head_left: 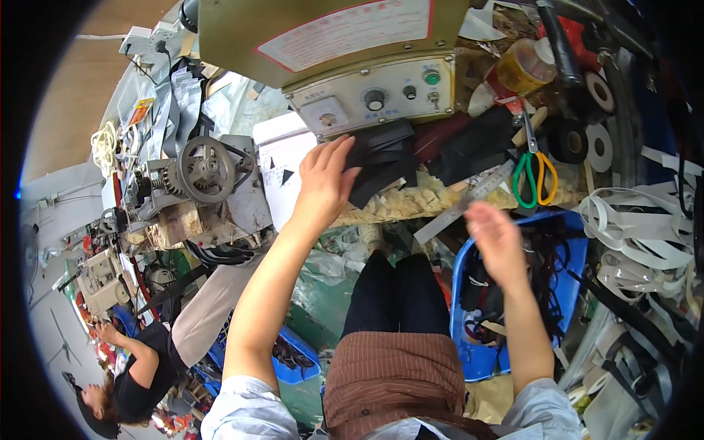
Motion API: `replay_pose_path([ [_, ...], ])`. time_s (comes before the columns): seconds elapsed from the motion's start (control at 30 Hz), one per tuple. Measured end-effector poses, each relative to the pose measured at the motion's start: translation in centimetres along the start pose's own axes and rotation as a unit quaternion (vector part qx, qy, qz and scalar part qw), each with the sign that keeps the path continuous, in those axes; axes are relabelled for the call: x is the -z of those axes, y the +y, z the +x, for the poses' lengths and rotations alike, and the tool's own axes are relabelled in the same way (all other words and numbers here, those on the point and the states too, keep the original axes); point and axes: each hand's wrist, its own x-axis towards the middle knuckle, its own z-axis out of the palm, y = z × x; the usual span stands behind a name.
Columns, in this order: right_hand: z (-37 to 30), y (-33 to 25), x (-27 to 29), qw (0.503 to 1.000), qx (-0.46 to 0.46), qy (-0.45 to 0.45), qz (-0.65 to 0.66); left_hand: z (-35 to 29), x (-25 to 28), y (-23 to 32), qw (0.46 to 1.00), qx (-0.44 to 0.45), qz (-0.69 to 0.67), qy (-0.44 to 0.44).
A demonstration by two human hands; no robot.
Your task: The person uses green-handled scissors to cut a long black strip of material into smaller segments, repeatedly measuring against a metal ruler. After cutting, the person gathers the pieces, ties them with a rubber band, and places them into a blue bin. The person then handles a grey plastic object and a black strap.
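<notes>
My left hand (324, 180) reaches to the near edge of the workbench, fingers stretched out and thumb apart, with nothing seen in it. Its fingertips are at a stack of black strips (389, 143), below the machine's control panel (370, 99). A white paper sheet (282, 176) with small black triangles on it lies just left of that hand. My right hand (497, 238) is in the air over the blue bin's near side, blurred by motion, so its fingers are unclear. A clear ruler (469, 198) sticks out over the bench edge close to it.
Scissors (535, 176) with green and yellow handles lie right of a dark cloth piece (473, 150). Black tape rolls (568, 139) and a yellow liquid bottle (524, 70) stand behind. A blue bin (458, 308) holds dark straps. A handwheel machine (207, 170) is at left; a co-worker (147, 363) sits beyond.
</notes>
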Motion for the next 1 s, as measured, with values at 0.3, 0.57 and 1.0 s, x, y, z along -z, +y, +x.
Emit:
replay_pose_path([
  [0.3, 2.8, 0.6, -12.7, 0.85, -0.21, -0.024, 0.482, 0.7, -1.6, -0.5, 0.995, -0.005, -0.094, -0.045],
  [0.57, 4.3, -0.3, -16.0, 0.845, -0.256, -0.019, 0.468, 1.6, 0.2, -1.7, 0.954, 0.096, -0.096, -0.268],
  [1.0, 4.2, -1.7, -16.7, 0.833, -0.261, 0.03, 0.487, 1.9, -0.1, -2.3, 0.957, 0.175, -0.09, -0.211],
])
